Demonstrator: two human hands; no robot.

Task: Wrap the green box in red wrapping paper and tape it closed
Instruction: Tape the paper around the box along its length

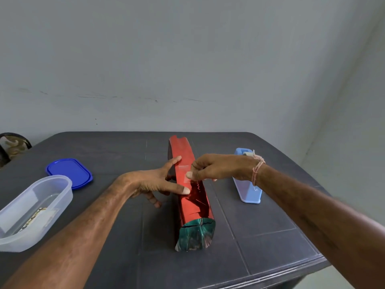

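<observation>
Green box, long and narrow and mostly sheathed in shiny red wrapping paper, lay mid-table on the dark grey table, its long axis running from the near edge toward the far edge, with the bare green end facing the near edge. The seam-taping step appeared underway. The left hand, fingers spread, steadied the paper's left side. The right hand pinched a clear strip of tape against the seam. Next, the strip probably needed smoothing flat, then the open ends needed folding. A light blue plastic tape dispenser sat near the right edge.
</observation>
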